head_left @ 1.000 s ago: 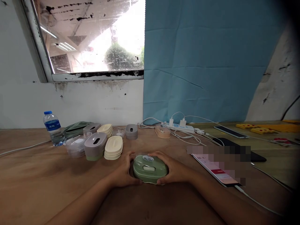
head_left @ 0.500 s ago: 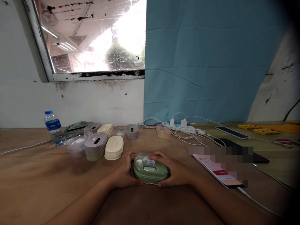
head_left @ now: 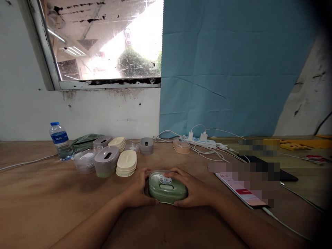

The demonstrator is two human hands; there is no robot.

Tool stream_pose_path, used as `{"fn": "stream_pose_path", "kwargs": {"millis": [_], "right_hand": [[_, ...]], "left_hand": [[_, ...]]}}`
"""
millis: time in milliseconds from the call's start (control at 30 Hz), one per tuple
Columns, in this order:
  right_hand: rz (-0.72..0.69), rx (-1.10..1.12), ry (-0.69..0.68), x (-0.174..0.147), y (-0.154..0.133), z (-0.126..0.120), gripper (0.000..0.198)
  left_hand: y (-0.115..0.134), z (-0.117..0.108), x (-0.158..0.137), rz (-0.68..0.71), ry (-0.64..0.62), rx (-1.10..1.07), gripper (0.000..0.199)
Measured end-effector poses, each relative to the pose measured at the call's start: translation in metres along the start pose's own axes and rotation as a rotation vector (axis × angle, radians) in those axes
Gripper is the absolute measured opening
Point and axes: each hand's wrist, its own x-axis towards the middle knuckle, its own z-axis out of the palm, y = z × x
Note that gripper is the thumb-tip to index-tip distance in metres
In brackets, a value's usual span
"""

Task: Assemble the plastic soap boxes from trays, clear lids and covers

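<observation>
A green oval box (head_left: 168, 195) with a clear cover and a round printed sticker sits low in front of me on the brown tabletop (head_left: 166, 228). My left hand (head_left: 141, 190) wraps its left end, thumb along the near edge. On the other end my right hand (head_left: 190, 188) is closed round it, fingers reaching over the far side and the top. Both hands press on the box from opposite sides; some fingertips are hidden behind it.
Left of centre stand grey-purple boxes (head_left: 105, 162), stacked cream lids (head_left: 126, 164), clear plastic tubs (head_left: 85, 160) and a water bottle (head_left: 60, 141). A power strip (head_left: 202, 141) with tangled white cables lies at the back. A plugged-in phone (head_left: 241, 190) lies to the right.
Almost nothing differs. Both hands keep their hold on the green box, and the whole view has shifted very slightly.
</observation>
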Motion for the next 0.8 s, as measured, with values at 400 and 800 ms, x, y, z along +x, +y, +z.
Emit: {"fn": "stream_pose_path", "kwargs": {"millis": [400, 800], "right_hand": [[-0.048, 0.098, -0.018, 0.002, 0.019, 0.0, 0.088], [0.09, 0.031, 0.614, 0.027, 0.056, 0.016, 0.072]], "left_hand": [[0.005, 0.0, 0.001, 0.021, 0.117, 0.11, 0.08], [-0.001, 0.008, 0.005, -0.011, 0.257, 0.161, 0.032]]}}
